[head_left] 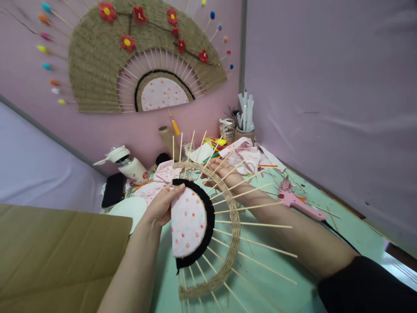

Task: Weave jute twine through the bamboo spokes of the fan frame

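A half-round fan piece is in my left hand (166, 200), thumb on the front and fingers behind its straight edge. Its centre is a half-disc of white cloth with pink dots (187, 226), bordered by a black band (210, 213). Thin wooden sticks (267, 224) spread out from that border like rays. A woven band of brown twine (233, 217) runs around through the sticks, apart from the black border. My right hand (224, 174) reaches behind the upper sticks, its fingers apart and partly hidden by the twine band.
A pink glue gun (299, 202) lies at the right. Dotted cloth scraps (243, 154), a white bottle (132, 167), a phone (113, 191) and a jar of white sticks (245, 126) sit behind. Cardboard (61, 256) stands at the left. A larger finished fan (94, 65) hangs on the wall.
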Action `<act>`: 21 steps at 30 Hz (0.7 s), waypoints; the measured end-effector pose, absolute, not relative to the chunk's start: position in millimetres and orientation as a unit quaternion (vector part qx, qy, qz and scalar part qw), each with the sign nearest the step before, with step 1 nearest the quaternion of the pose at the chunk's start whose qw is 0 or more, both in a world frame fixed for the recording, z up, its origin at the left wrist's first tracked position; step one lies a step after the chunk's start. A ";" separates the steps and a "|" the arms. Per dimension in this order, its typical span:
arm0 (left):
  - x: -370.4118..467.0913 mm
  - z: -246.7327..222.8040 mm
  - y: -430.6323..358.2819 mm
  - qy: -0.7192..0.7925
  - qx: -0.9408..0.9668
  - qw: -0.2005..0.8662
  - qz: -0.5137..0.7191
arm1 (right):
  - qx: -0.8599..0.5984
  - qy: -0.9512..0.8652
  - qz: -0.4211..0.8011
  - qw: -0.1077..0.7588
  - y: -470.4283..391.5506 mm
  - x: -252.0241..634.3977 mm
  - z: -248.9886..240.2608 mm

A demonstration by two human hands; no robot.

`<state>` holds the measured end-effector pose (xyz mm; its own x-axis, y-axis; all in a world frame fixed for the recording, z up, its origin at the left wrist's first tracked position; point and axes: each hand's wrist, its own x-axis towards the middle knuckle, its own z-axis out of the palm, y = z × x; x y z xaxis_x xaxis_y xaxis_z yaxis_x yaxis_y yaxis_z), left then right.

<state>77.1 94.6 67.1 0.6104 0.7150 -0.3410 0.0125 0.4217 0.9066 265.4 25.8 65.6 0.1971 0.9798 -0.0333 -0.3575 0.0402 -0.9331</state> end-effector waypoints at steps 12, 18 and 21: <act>66.5 76.0 96.9 0.366 0.489 0.754 0.240 | -0.379 -0.390 0.562 0.623 25.7 305.1 73.7; 65.1 75.5 98.5 0.355 0.497 0.764 0.211 | -0.392 -0.387 0.552 0.625 21.5 322.8 79.6; 64.2 73.3 100.4 0.358 0.496 0.764 0.205 | -0.393 -0.364 0.552 0.639 17.5 332.3 85.2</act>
<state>64.2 100.4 73.3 0.6601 0.6680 -0.3436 0.0427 0.4233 0.9050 332.3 17.5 85.2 0.1271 0.9914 0.0311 -0.4190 0.0821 -0.9042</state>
